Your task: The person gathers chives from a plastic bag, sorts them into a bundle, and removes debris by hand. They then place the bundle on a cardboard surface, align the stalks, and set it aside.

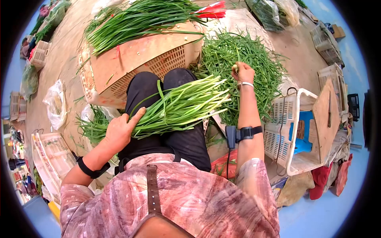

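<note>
A loose bundle of garlic chives (178,103) lies across my lap, pale stem ends toward the right and green leaves toward the left. My left hand (121,129) is closed round the leafy part, with one finger stretched along the top. My right hand (243,74) is held over a heap of loose green chive scraps (222,55), apart from the bundle. Its fingers are pinched together on a small pale-green bit, too small to name surely.
In front of my knees stands an upturned crate (162,63) with a board (135,53) on top. More chives (147,22) and red ties (212,10) lie on it. A white crate (291,131) is at right, plastic bags (55,104) and another crate (55,154) at left.
</note>
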Motion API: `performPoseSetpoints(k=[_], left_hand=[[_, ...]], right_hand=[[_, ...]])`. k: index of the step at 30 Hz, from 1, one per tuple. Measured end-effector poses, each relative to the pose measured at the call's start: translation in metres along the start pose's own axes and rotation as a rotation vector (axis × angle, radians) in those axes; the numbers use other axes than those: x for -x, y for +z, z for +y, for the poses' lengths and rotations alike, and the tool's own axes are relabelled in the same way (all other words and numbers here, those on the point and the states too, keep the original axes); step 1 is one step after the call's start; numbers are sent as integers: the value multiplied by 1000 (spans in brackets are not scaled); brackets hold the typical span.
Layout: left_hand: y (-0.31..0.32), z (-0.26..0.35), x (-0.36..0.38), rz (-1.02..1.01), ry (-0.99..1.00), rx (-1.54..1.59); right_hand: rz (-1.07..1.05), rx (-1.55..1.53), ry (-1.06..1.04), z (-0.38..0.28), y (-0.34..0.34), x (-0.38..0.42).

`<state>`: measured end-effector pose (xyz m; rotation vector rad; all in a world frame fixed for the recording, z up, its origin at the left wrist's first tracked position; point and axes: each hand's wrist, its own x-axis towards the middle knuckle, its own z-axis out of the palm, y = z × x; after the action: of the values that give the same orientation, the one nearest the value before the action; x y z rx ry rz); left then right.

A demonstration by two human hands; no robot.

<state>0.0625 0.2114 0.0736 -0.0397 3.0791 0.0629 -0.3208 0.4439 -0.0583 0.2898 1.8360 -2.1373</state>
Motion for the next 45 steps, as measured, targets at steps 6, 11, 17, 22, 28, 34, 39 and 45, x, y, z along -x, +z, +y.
performPoseSetpoints(k=[6, 11, 17, 22, 28, 34, 39, 45], left_hand=[[4, -2, 0, 3, 10, -8], [-1, -1, 0, -5, 19, 8], [-4, -1, -2, -19, 10, 28], [-1, -3, -2, -7, 14, 21], [0, -2, 0, -19, -6, 28], [-2, -2, -1, -50, -36, 67], [-6, 1, -4, -80, -52, 59], [-7, 2, 0, -96, -153, 151]], right_hand=[[-646, 322, 394, 1, 6, 40], [-964, -38, 329, 2, 20, 40], [-826, -207, 180, -5, 14, 40], [-667, -14, 264, -10, 4, 39], [-487, -145, 163, -33, -26, 17], [-435, 1201, -619, -91, 11, 100], [-1045, 973, -1153, -48, 97, 211], [-1198, 205, -596, -76, 100, 248]])
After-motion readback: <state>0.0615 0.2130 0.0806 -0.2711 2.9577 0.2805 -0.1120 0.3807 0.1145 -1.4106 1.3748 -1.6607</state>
